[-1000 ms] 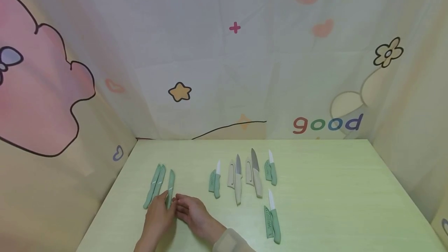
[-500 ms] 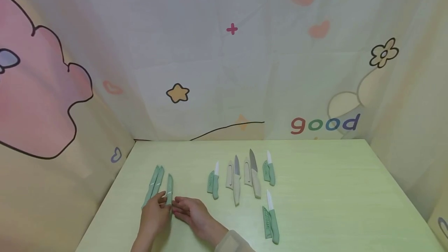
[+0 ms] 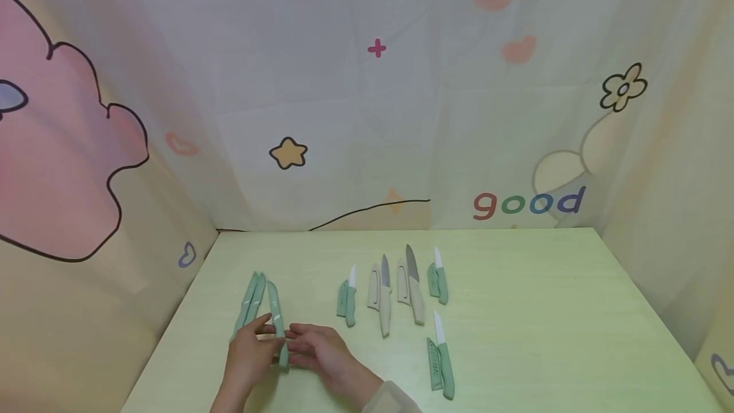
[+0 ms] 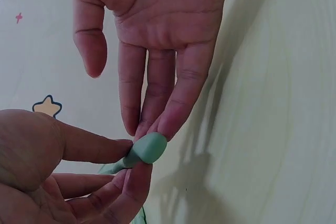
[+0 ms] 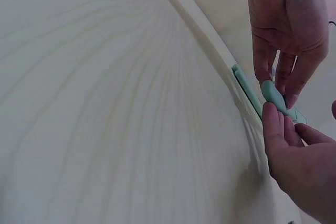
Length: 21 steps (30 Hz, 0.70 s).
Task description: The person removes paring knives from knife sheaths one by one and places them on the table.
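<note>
The left hand (image 3: 250,350) pinches a green sheathed knife (image 3: 275,304) near its handle end between thumb and fingers; the right hand (image 3: 331,354), fingers extended, touches the handle from the other side. Just beyond the left hand, two more green sheathed knives (image 3: 247,306) lie together on the desk (image 3: 545,311). Right of the right hand lie a white-bladed green knife (image 3: 350,315), two grey-bladed beige knives (image 3: 385,316) and, farther right, two white-bladed green knives (image 3: 446,365), each beside its sheath.
</note>
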{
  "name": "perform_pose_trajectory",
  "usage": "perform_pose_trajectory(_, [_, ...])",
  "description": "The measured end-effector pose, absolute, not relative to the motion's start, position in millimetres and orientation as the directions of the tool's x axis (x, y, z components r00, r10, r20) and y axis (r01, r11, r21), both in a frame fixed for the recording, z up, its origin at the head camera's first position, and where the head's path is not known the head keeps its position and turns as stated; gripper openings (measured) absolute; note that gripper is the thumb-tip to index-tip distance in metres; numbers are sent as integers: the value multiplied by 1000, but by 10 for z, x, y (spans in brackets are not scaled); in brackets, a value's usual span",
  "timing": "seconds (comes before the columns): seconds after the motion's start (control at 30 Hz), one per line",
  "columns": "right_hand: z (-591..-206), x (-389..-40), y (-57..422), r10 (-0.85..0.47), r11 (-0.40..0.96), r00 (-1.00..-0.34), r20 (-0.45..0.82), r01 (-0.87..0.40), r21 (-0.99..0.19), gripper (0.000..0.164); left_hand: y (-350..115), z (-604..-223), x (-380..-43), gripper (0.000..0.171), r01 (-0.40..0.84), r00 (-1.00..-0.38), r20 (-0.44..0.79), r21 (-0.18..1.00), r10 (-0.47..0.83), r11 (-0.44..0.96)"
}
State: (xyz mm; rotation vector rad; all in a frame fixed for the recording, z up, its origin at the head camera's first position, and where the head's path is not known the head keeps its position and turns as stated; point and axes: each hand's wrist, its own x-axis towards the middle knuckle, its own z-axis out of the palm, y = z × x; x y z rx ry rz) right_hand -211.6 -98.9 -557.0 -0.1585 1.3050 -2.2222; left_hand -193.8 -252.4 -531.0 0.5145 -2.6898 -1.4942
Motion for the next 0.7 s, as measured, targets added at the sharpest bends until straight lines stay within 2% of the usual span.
perform_pose_trajectory(0.5, [-5545,-2121,-820,-465,-314,-865,-189,361,-878,35,-2282,-5202,-1858,60,-241,-961,-167,898,-221,369])
perform_pose_trajectory(0.7, [-5509,-2107,-733,-453,-272,-878,-154,301,-914,28,-2201,-5160,-1811,60,-230,-968,-187,930,-169,287])
